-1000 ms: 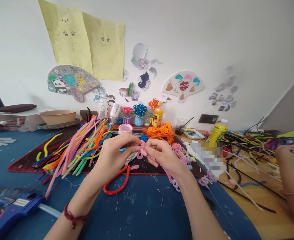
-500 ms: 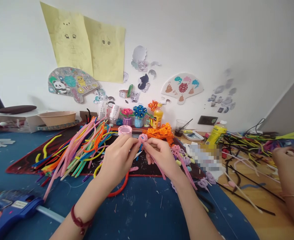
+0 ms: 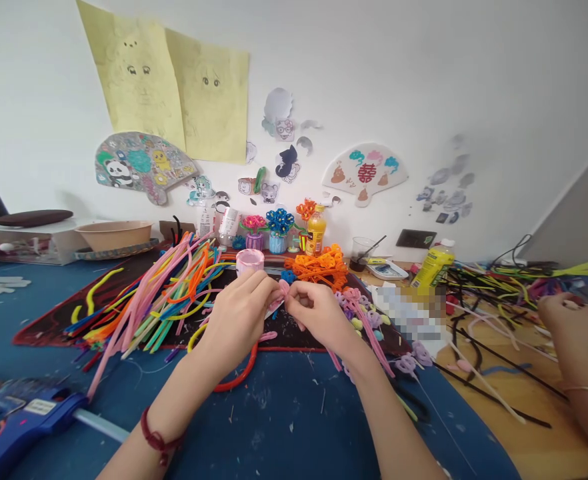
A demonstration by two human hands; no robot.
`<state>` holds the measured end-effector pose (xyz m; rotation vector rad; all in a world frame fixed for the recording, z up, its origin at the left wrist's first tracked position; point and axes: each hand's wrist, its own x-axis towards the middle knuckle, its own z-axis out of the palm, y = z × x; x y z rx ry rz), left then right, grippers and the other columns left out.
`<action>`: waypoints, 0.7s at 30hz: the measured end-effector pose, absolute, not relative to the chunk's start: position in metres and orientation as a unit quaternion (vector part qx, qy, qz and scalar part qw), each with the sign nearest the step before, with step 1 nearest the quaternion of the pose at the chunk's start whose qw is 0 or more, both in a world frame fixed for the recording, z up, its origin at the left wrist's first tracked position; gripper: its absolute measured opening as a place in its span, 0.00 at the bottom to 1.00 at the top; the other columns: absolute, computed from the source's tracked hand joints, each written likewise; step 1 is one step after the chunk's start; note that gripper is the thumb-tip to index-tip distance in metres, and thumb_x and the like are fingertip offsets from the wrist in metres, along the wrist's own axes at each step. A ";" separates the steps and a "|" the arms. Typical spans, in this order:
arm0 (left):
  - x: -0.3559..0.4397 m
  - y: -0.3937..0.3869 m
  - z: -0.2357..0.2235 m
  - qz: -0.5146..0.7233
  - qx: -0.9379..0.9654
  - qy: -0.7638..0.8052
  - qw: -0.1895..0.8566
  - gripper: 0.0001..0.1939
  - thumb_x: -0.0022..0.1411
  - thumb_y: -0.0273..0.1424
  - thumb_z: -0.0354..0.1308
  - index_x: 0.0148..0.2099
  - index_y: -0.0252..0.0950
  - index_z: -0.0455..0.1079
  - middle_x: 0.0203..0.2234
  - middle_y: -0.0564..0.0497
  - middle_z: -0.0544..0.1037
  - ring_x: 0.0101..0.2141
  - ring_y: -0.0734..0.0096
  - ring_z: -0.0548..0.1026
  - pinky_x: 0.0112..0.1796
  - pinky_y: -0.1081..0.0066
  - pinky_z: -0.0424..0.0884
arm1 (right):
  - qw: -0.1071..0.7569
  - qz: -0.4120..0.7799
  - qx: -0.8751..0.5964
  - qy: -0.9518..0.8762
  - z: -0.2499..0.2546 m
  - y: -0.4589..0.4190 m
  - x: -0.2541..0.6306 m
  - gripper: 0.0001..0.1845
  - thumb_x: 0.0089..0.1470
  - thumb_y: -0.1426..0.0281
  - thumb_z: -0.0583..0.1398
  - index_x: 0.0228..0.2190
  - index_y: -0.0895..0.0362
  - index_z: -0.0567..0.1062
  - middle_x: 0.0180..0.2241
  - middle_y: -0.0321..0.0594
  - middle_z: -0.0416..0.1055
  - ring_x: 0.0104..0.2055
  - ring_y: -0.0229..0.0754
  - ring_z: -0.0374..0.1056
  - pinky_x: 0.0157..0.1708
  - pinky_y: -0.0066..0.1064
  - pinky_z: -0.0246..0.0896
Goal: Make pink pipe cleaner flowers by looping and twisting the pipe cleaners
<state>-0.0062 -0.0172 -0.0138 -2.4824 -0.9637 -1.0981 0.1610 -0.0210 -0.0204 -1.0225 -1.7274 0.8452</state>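
Note:
Between my two hands is a small pink pipe-cleaner flower point(image 3: 283, 289), partly covered by fingers. My left hand point(image 3: 241, 307) pinches it from the left. The fingers of my right hand point(image 3: 319, 312) are closed on its right side. A pink stem hangs below my right hand. Just behind my left hand stands a pink cup point(image 3: 250, 260). Orange pipe-cleaner flowers point(image 3: 321, 268) lie in a heap behind my right hand. To the right are pink and lilac pipe-cleaner pieces point(image 3: 369, 327) on the dark mat.
Many coloured pipe cleaners point(image 3: 149, 293) are piled on the mat at left. A blue glue gun point(image 3: 37, 423) lies at the front left. Bottles, including a yellow one point(image 3: 433, 267), stand along the back. At far right is another person's hand point(image 3: 571, 327).
The pink flower has turned between my fingers; its blue centre no longer shows. My right hand has shifted slightly, its fingers more curled. The other person's hand has moved a little left.

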 end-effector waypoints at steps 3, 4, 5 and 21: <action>-0.008 -0.018 -0.010 -0.395 -0.862 -0.313 0.049 0.12 0.69 0.26 0.45 0.33 0.34 0.66 0.27 0.50 0.70 0.31 0.68 0.65 0.32 0.70 0.61 | 0.448 0.392 -0.396 -0.699 -0.019 -0.023 0.163 0.09 0.50 0.73 0.55 0.20 0.56 0.64 0.14 0.27 0.57 0.16 0.32 0.53 0.19 0.25 0.45; -0.009 -0.019 -0.009 -0.402 -0.863 -0.304 0.022 0.12 0.69 0.25 0.46 0.34 0.34 0.67 0.27 0.50 0.70 0.31 0.68 0.66 0.32 0.70 0.62 | 0.444 0.408 -0.385 -0.699 -0.018 -0.023 0.164 0.09 0.50 0.73 0.55 0.20 0.56 0.64 0.14 0.26 0.57 0.16 0.31 0.53 0.19 0.25 0.45; -0.010 -0.020 -0.007 -0.409 -0.863 -0.298 -0.004 0.12 0.69 0.25 0.46 0.34 0.35 0.67 0.27 0.50 0.71 0.31 0.69 0.66 0.32 0.71 0.62 | 0.440 0.423 -0.372 -0.700 -0.018 -0.024 0.165 0.09 0.51 0.72 0.55 0.21 0.56 0.64 0.14 0.26 0.57 0.16 0.31 0.53 0.19 0.24 0.44; -0.009 -0.022 -0.001 -0.409 -0.854 -0.319 -0.043 0.12 0.68 0.28 0.50 0.31 0.35 0.67 0.28 0.51 0.72 0.34 0.67 0.65 0.38 0.68 0.60 | 0.438 0.393 -0.364 -0.722 -0.016 -0.023 0.167 0.11 0.53 0.69 0.58 0.22 0.57 0.65 0.18 0.27 0.56 0.19 0.30 0.51 0.19 0.24 0.43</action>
